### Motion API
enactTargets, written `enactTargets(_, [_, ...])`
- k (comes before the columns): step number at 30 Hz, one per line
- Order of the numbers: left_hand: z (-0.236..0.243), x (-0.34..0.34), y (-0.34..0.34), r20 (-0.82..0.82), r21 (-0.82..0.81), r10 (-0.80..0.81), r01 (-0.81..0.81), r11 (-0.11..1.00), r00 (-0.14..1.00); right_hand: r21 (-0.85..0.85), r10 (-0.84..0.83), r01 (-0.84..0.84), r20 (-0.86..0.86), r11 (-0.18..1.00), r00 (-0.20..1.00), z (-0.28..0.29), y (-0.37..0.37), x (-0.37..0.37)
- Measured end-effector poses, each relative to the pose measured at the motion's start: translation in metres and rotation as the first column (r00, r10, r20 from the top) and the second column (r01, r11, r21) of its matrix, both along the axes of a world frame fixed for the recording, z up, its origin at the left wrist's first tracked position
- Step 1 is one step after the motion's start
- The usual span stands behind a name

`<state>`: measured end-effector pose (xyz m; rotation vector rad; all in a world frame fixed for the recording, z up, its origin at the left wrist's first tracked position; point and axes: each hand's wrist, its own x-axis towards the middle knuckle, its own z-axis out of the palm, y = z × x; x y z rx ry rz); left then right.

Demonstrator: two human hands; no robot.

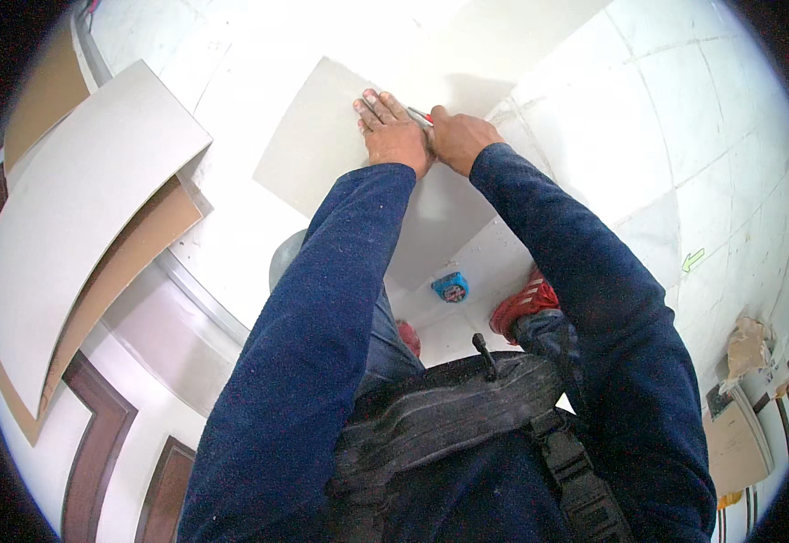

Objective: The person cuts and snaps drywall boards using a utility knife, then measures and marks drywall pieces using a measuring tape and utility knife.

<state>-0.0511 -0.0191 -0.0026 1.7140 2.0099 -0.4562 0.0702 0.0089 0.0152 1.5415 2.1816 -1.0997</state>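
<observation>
A pale grey flat sheet [308, 145] lies on the white floor in front of me. My left hand [392, 134] presses flat on it, its fingers stretched out. Close beside it, my right hand [463, 141] is closed around a slim red and grey tool that looks like a utility knife [421, 118]. Its tip points up and left, near the left hand's fingers; most of its handle is hidden in my grip. Nearer to me, a blue tape measure [449, 287] rests by the sheet's near edge, between my feet.
Large white and brown boards [86, 208] lean at the left, beside white panelling with brown trim [95, 434]. My red shoe [523, 306] stands right of the tape measure. At the far right lie crumpled brown paper [747, 351] and a piece of cardboard [736, 443].
</observation>
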Motion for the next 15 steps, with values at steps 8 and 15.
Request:
enactTargets(8, [0.009,-0.003,0.001,-0.03,-0.062,-0.053,0.051,0.997,0.998,-0.063,-0.034,0.037,0.047,0.997,0.998,0.001,0.008,-0.02])
enactTargets(15, [0.001,-0.004,0.003,-0.05,-0.074,-0.053,0.049,0.996,0.997,-0.164,-0.048,0.069,0.128,0.984,0.991,0.0,0.015,-0.025])
